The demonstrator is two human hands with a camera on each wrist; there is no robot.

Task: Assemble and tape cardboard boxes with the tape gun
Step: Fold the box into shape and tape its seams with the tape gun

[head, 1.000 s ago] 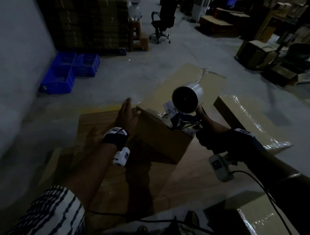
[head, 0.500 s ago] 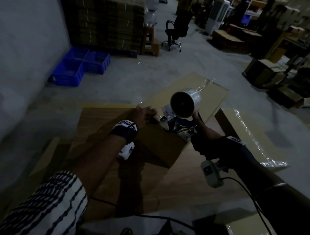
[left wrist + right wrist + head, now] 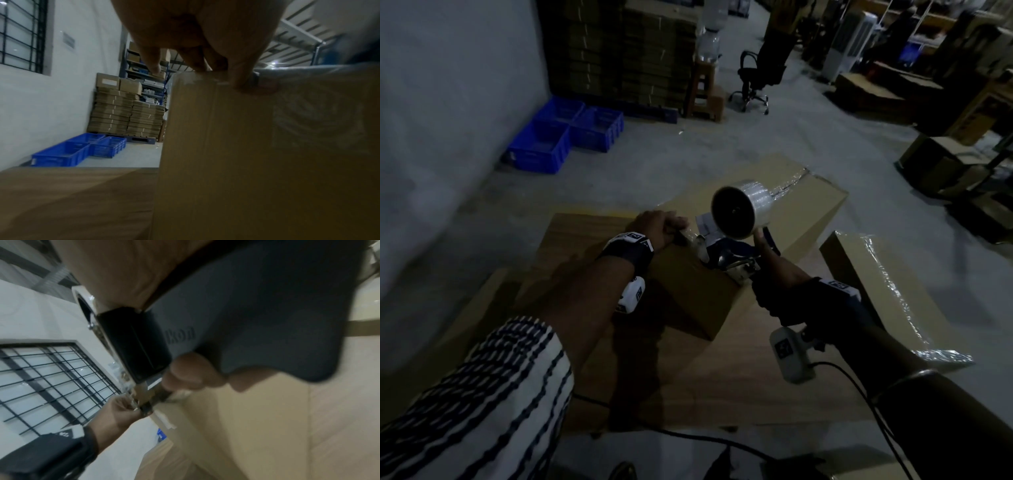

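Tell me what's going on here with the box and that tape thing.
A person is taping a cardboard box on a table. The right hand grips the tape gun at the box's top far edge, while the left hand holds down the tape end at that edge. Another taped box sits to the right.

one tape gun (image 3: 726, 253), two blue crates (image 3: 565, 132), one office chair (image 3: 756, 77)

Bare floor (image 3: 739, 144) lies beyond the box (image 3: 688, 291); wrapped carton (image 3: 887, 291) flanks right.
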